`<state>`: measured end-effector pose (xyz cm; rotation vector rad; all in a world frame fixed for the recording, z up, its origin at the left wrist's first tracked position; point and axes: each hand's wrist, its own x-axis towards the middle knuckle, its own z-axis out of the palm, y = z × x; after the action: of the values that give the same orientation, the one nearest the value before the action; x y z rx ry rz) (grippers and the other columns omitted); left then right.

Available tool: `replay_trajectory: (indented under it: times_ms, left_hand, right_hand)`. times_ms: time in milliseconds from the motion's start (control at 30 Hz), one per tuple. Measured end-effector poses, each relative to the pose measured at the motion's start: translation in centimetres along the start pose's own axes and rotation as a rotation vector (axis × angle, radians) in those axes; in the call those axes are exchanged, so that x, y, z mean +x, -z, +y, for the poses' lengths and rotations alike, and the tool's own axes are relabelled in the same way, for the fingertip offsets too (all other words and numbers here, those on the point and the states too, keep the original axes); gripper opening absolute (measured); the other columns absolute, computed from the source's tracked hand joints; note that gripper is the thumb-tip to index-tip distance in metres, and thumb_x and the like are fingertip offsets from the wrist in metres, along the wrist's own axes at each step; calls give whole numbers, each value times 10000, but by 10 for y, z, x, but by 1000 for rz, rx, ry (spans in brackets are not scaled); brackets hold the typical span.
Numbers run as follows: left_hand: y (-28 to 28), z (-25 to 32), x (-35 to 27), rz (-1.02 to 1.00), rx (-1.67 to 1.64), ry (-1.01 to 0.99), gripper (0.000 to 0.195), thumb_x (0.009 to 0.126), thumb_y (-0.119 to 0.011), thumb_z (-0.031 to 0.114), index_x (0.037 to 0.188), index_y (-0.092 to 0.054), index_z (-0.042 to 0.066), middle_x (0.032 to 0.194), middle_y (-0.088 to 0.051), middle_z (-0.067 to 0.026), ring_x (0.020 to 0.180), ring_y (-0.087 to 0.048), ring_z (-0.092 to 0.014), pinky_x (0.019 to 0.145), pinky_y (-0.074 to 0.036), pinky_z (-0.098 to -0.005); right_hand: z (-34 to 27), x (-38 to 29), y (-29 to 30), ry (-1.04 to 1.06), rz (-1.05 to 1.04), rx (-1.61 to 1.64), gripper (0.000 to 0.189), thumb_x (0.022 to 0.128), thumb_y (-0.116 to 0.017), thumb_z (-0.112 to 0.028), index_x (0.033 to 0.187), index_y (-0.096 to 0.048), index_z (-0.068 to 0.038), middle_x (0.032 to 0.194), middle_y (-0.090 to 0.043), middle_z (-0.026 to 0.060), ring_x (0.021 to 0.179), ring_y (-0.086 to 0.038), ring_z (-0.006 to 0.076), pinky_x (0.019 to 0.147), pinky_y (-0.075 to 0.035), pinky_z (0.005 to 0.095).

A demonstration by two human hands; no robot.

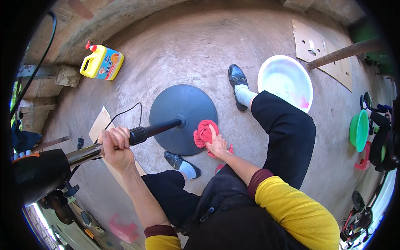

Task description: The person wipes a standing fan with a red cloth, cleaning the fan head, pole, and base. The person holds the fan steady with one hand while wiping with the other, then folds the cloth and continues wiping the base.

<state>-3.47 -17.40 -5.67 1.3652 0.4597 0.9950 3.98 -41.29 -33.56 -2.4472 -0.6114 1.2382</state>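
A pedestal fan's round black base (pixel 168 106) rests on the concrete floor, its pole (pixel 162 127) leaning toward the left of the view. My left hand (pixel 118 151) is wrapped around the chrome upper tube (pixel 86 156), just above the black collar (pixel 137 136). Beyond that hand, the fan's black control housing (pixel 40 175) with its row of buttons reaches the left rim. My right hand (pixel 217 145) presses a bunched red cloth (pixel 203 132) against the right edge of the base. Part of the cloth hangs below my palm.
A yellow detergent jug (pixel 101 62) with a red pump stands at upper left. Right of my shoe is a white basin (pixel 284 81), near a rusty post (pixel 343 53) and flattened cardboard (pixel 322 50). A black cord (pixel 125 111) loops beside the base. Another person (pixel 382 131) sits far right by a green basin (pixel 359 131).
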Motion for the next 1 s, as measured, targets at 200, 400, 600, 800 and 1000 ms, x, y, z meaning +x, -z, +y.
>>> replay_trajectory:
  times_ms: [200,400,600,800,1000]
  left_hand:
    - [-2,8,1,-17,-34,-13,451,1000,-423,202,569,-312,131,471,-320,-5,416,-284,-114,498,-268,-289]
    - [-6,7,4,-77,-35,-33,440,994,-430,207,579,-306,133,474,-310,1,420,-280,-113,506,-273,-289]
    - [-8,1,6,-102,-58,-20,416,982,-443,195,593,-309,135,478,-312,2,423,-279,-111,512,-279,-286]
    - [-8,-9,11,-99,-63,0,405,982,-446,190,603,-315,135,480,-317,2,429,-283,-107,507,-282,-283]
    - [-16,-20,16,-68,-25,22,366,978,-456,165,635,-331,136,489,-326,3,437,-285,-103,507,-282,-282]
  right_hand:
    - [-4,-2,4,13,4,17,965,792,-702,-331,1510,-56,-320,1055,-554,272,903,-626,425,804,-503,511]
    - [-7,-1,6,-8,32,27,964,793,-698,-326,1511,-55,-314,1062,-551,285,909,-625,435,807,-503,511]
    - [-5,0,9,-30,51,51,960,791,-697,-322,1511,-61,-307,1070,-552,290,907,-628,436,810,-506,508]
    - [-4,11,9,-23,58,56,957,794,-697,-332,1511,-64,-301,1070,-554,295,908,-628,437,810,-508,507]
    - [-1,19,8,-43,30,61,957,795,-693,-335,1513,-61,-291,1072,-555,292,918,-622,446,818,-502,517]
